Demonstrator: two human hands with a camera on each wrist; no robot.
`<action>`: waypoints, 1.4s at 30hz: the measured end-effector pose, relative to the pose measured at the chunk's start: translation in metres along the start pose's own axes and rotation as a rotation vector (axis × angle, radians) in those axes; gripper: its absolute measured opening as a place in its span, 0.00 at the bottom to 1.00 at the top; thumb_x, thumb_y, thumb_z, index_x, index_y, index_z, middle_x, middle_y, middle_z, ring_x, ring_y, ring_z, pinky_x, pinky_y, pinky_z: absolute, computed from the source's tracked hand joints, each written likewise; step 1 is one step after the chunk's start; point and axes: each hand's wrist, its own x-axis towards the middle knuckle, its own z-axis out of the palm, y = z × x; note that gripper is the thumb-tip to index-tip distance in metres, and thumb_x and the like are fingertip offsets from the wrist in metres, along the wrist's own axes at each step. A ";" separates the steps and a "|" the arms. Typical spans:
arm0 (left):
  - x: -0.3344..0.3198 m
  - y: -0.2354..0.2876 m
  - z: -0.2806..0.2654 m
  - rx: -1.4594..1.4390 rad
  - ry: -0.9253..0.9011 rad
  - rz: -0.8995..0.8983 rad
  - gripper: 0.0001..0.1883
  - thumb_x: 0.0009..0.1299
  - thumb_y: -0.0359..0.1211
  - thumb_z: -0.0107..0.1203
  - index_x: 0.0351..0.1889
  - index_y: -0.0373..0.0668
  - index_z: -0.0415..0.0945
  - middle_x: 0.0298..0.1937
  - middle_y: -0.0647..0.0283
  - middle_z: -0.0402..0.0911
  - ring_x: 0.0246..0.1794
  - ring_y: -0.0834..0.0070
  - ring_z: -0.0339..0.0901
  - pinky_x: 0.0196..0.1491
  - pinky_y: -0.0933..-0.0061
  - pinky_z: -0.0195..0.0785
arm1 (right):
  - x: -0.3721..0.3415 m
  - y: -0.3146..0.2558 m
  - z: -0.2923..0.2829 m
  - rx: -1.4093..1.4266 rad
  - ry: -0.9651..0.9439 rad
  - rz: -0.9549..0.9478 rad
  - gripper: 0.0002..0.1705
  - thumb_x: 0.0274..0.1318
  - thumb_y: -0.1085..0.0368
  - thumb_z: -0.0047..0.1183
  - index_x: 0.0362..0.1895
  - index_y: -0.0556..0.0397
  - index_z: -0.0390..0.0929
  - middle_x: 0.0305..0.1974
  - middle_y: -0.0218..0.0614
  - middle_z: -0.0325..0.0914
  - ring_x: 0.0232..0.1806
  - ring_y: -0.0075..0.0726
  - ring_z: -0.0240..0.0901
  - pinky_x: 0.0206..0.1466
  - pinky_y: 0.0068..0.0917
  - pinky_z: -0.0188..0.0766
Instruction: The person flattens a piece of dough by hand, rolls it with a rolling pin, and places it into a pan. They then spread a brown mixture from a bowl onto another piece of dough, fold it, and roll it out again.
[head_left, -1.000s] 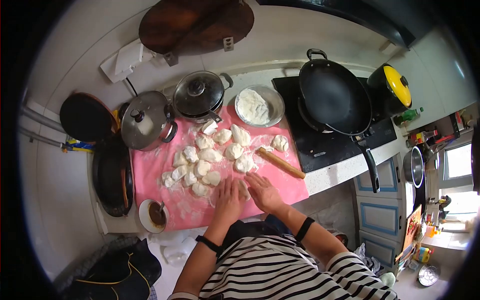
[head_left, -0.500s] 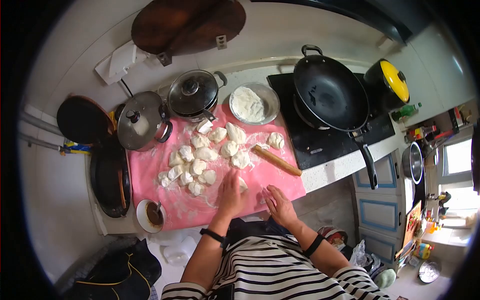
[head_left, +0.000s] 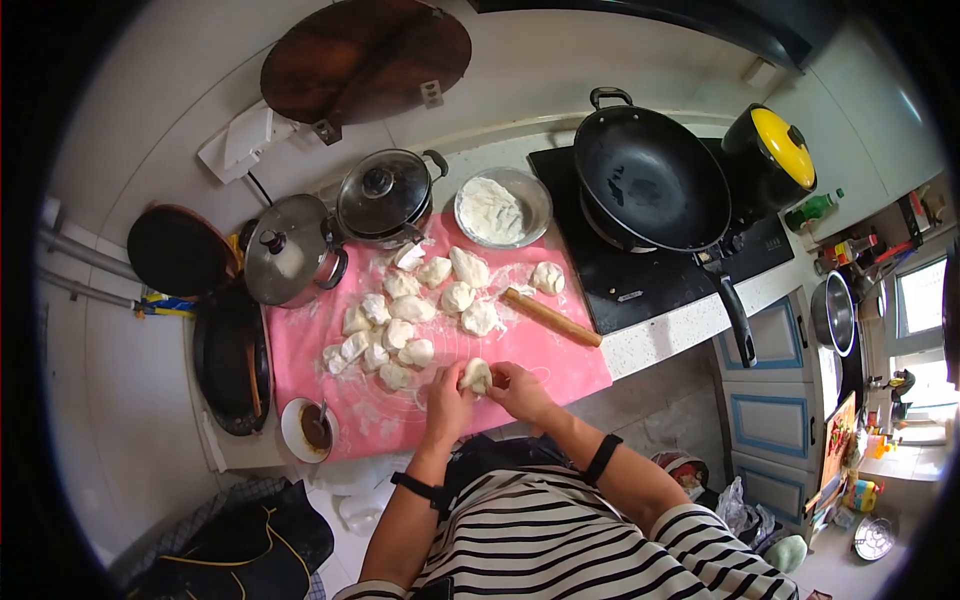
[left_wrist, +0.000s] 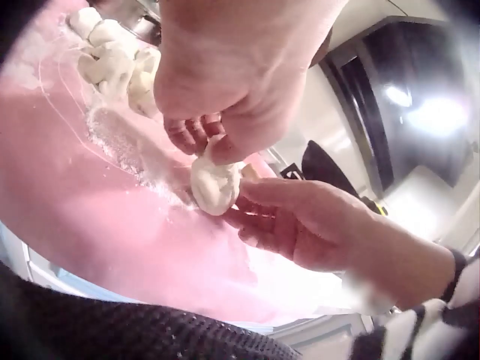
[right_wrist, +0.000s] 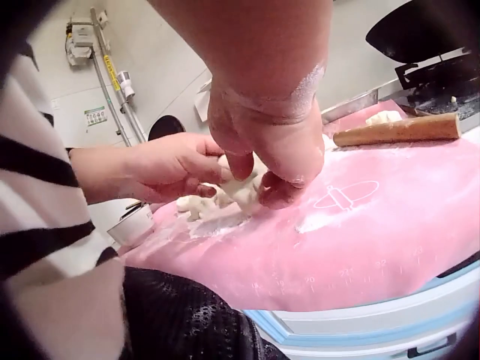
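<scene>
A small dough piece [head_left: 476, 377] is held between both hands just over the front of the pink mat [head_left: 350, 425]. The left hand [head_left: 449, 402] pinches its left side, the right hand [head_left: 522, 393] its right side. In the left wrist view the dough [left_wrist: 215, 184] looks rounded with a folded top, the left hand [left_wrist: 232, 90] above it and the right hand [left_wrist: 315, 225] at its side. The right wrist view shows the dough [right_wrist: 246, 193] partly covered by the right hand [right_wrist: 270, 139], with the left hand's fingers [right_wrist: 196, 166] opposite. Several floured dough lumps [head_left: 398, 333] lie behind.
A rolling pin [head_left: 551, 318] lies on the mat's right part. Behind stand a flour bowl [head_left: 540, 208] and lidded pots [head_left: 384, 200]. A wok [head_left: 655, 180] is on the stove at right; a bowl of brown sauce [head_left: 293, 432] sits front left.
The hands, pressed flat near the dough and then spread apart, have come together. The dough piece, earlier on the mat, is now lifted and pinched between them.
</scene>
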 end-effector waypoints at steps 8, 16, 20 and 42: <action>-0.029 -0.004 -0.010 0.187 -0.006 0.348 0.20 0.59 0.22 0.60 0.50 0.40 0.75 0.50 0.53 0.76 0.53 0.51 0.74 0.57 0.52 0.68 | -0.015 0.008 -0.024 -0.094 0.100 -0.094 0.24 0.54 0.63 0.62 0.54 0.57 0.75 0.46 0.47 0.79 0.51 0.49 0.79 0.54 0.40 0.76; -0.016 -0.001 -0.006 0.304 -0.140 0.142 0.35 0.54 0.33 0.71 0.60 0.41 0.68 0.52 0.51 0.75 0.55 0.49 0.73 0.58 0.49 0.67 | -0.023 -0.013 -0.020 -0.402 -0.003 -0.300 0.38 0.47 0.62 0.68 0.63 0.49 0.67 0.57 0.46 0.70 0.58 0.55 0.72 0.57 0.45 0.74; -0.006 -0.004 -0.007 0.314 -0.203 0.072 0.31 0.54 0.32 0.71 0.56 0.40 0.70 0.49 0.50 0.76 0.53 0.48 0.74 0.55 0.50 0.68 | -0.005 -0.013 -0.019 -0.411 -0.097 -0.195 0.39 0.45 0.61 0.70 0.63 0.50 0.70 0.54 0.47 0.71 0.58 0.55 0.71 0.59 0.44 0.72; -0.030 -0.050 -0.027 -0.307 -0.165 -0.268 0.25 0.63 0.30 0.66 0.58 0.35 0.72 0.50 0.54 0.80 0.45 0.69 0.80 0.47 0.70 0.75 | 0.041 -0.008 -0.053 -0.628 0.301 -0.594 0.15 0.55 0.69 0.56 0.48 0.51 0.77 0.55 0.39 0.77 0.58 0.48 0.72 0.57 0.42 0.72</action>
